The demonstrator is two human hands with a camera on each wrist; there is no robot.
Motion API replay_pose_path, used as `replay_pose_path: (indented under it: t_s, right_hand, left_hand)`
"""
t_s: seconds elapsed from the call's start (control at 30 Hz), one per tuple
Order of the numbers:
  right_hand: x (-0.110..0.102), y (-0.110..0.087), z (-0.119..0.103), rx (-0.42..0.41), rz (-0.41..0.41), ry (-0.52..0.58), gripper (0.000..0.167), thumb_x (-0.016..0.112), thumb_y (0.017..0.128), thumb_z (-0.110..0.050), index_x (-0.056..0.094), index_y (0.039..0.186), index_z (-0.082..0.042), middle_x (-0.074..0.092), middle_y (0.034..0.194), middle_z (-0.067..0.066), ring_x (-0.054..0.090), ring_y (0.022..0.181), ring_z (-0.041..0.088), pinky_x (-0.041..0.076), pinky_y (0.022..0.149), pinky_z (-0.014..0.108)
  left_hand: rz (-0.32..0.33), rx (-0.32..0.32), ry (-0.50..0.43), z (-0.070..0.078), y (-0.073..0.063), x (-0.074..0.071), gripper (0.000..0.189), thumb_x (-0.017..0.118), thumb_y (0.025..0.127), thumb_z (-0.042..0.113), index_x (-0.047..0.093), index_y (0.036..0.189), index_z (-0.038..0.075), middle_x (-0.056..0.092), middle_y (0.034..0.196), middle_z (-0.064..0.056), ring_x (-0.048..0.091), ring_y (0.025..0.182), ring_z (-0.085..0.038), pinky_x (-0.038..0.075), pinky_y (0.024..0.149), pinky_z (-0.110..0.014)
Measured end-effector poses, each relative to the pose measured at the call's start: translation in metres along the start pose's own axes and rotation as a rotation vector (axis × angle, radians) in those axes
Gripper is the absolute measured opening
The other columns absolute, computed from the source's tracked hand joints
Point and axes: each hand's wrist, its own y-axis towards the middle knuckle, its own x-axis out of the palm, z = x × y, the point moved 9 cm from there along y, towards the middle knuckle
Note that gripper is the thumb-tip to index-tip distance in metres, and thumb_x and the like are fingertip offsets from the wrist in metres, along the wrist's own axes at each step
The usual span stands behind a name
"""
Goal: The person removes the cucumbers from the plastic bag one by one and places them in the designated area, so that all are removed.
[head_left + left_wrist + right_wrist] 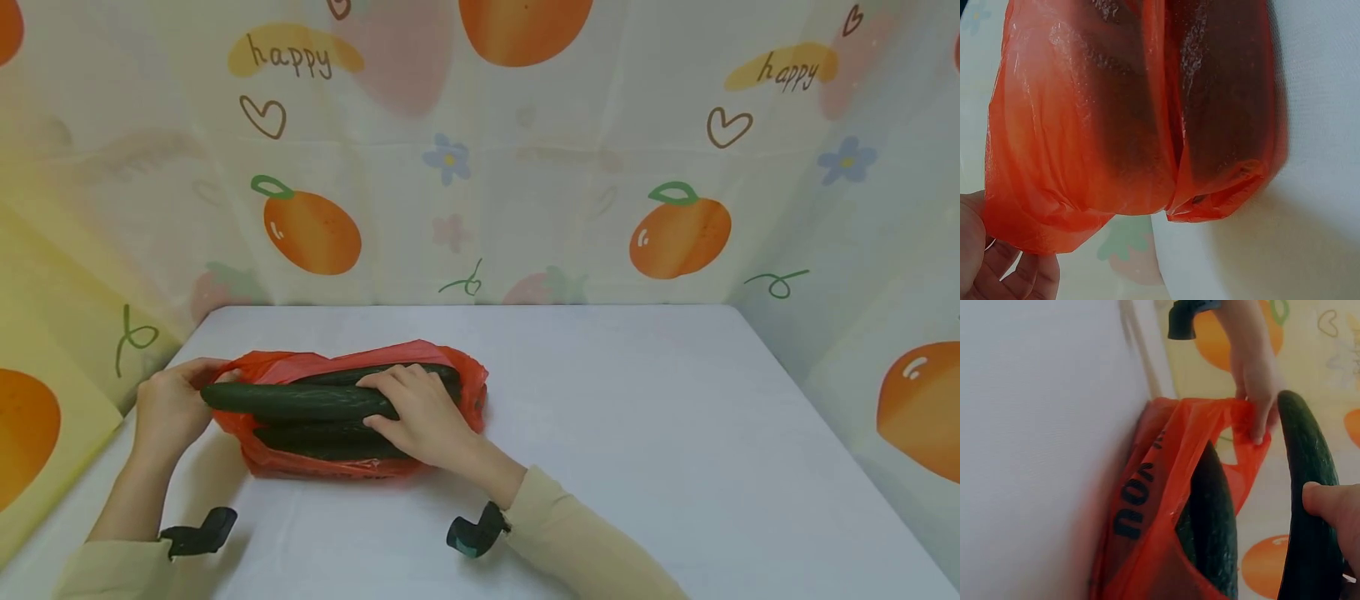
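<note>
A red plastic bag point(281, 367) lies on its side on the table, its opening facing up. Several dark green cucumbers point(330, 440) rest inside it. My right hand point(423, 421) grips one cucumber point(300, 402), which lies lengthwise over the others; in the right wrist view that cucumber point(1310, 456) is raised apart from the bag, thumb along its side. At the bag's left end, my left hand point(168, 408) pinches the rim. From the left wrist, thumb and fingers point(1047, 275) hold a bag corner, and dark cucumbers show through the plastic point(1047, 169).
A white-covered table point(637, 433) extends to the right of the bag. Behind it hangs a curtain point(525, 225) printed with oranges and hearts. Black wrist cameras point(202, 533) are strapped over both beige sleeves point(592, 542).
</note>
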Motion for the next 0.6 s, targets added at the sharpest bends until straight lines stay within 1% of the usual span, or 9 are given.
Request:
replay_pose_path:
  t_s: [0.1,0.17,0.2,0.23,0.3,0.4,0.5,0.53,0.6]
  right_hand:
    - [-0.001,0.004,-0.005,-0.025,-0.012,-0.008,0.042,0.063,0.086,-0.033,0.053,0.125,-0.021,0.057,0.116,-0.005,0.048,0.102,0.010,0.039,0.083,0.024]
    - [-0.002,0.006,-0.009,-0.042,-0.017,-0.011,0.041,0.062,0.087,-0.034,0.053,0.125,-0.022,0.056,0.118,-0.005,0.047,0.104,0.010,0.039,0.084,0.025]
    - [-0.003,0.007,-0.010,-0.052,-0.017,-0.011,0.041,0.062,0.087,-0.034,0.052,0.125,-0.022,0.056,0.119,-0.005,0.047,0.105,0.010,0.038,0.085,0.025]
    - [-0.004,0.008,-0.012,-0.063,-0.016,-0.011,0.041,0.062,0.087,-0.034,0.052,0.125,-0.022,0.056,0.119,-0.005,0.046,0.106,0.010,0.038,0.085,0.025]
    - [-0.006,0.009,-0.016,-0.087,-0.010,-0.011,0.040,0.062,0.087,-0.034,0.053,0.124,-0.022,0.056,0.118,-0.004,0.047,0.106,0.010,0.038,0.085,0.024]
    - [-0.010,0.009,-0.021,-0.124,0.000,-0.017,0.040,0.062,0.087,-0.034,0.053,0.124,-0.022,0.056,0.117,-0.005,0.047,0.107,0.010,0.038,0.087,0.024]
    - [-0.016,0.008,-0.027,-0.159,0.008,-0.015,0.040,0.061,0.088,-0.034,0.052,0.125,-0.022,0.056,0.117,-0.006,0.047,0.110,0.010,0.037,0.090,0.025]
    - [-0.019,0.008,-0.029,-0.169,0.009,-0.014,0.040,0.061,0.088,-0.034,0.052,0.125,-0.023,0.056,0.117,-0.006,0.046,0.111,0.010,0.036,0.091,0.025]
    - [-0.025,0.008,-0.032,-0.190,0.014,-0.014,0.040,0.060,0.089,-0.034,0.051,0.126,-0.023,0.056,0.118,-0.007,0.047,0.112,0.009,0.036,0.093,0.025]
  left_hand:
    - [0.002,0.017,-0.003,0.001,0.000,0.000,0.030,0.062,0.087,0.023,0.067,0.102,-0.002,0.066,0.093,-0.025,0.056,0.084,-0.036,0.037,0.060,-0.031]
    - [0.017,0.035,-0.013,0.004,0.000,-0.002,0.028,0.063,0.087,0.023,0.068,0.100,-0.002,0.067,0.092,-0.025,0.057,0.078,-0.025,0.037,0.059,-0.027]
    - [0.024,0.041,-0.015,0.004,0.001,-0.003,0.028,0.063,0.086,0.022,0.068,0.099,-0.002,0.067,0.091,-0.024,0.056,0.076,-0.016,0.037,0.058,-0.024]
    - [0.032,0.048,-0.015,0.006,0.001,-0.004,0.027,0.064,0.086,0.022,0.069,0.098,-0.001,0.068,0.090,-0.023,0.054,0.073,-0.006,0.037,0.057,-0.021]
    - [0.039,0.050,-0.019,0.008,0.001,-0.006,0.025,0.064,0.085,0.021,0.069,0.096,-0.001,0.068,0.089,-0.022,0.047,0.069,0.006,0.037,0.055,-0.016]
    - [0.024,0.028,-0.014,0.013,-0.001,-0.008,0.025,0.064,0.085,0.020,0.069,0.096,-0.002,0.068,0.090,-0.023,0.043,0.068,0.011,0.035,0.054,-0.011]
    - [0.010,0.018,-0.008,0.024,-0.005,-0.012,0.025,0.064,0.085,0.016,0.067,0.096,-0.006,0.067,0.090,-0.025,0.056,0.070,-0.010,0.035,0.053,-0.012]
    - [0.009,0.020,-0.004,0.028,-0.007,-0.013,0.025,0.064,0.085,0.015,0.067,0.095,-0.007,0.066,0.090,-0.026,0.059,0.072,-0.020,0.036,0.053,-0.014]
    - [0.016,0.034,0.015,0.032,-0.008,-0.015,0.023,0.064,0.084,0.013,0.066,0.095,-0.008,0.066,0.089,-0.026,0.060,0.076,-0.030,0.037,0.054,-0.018]
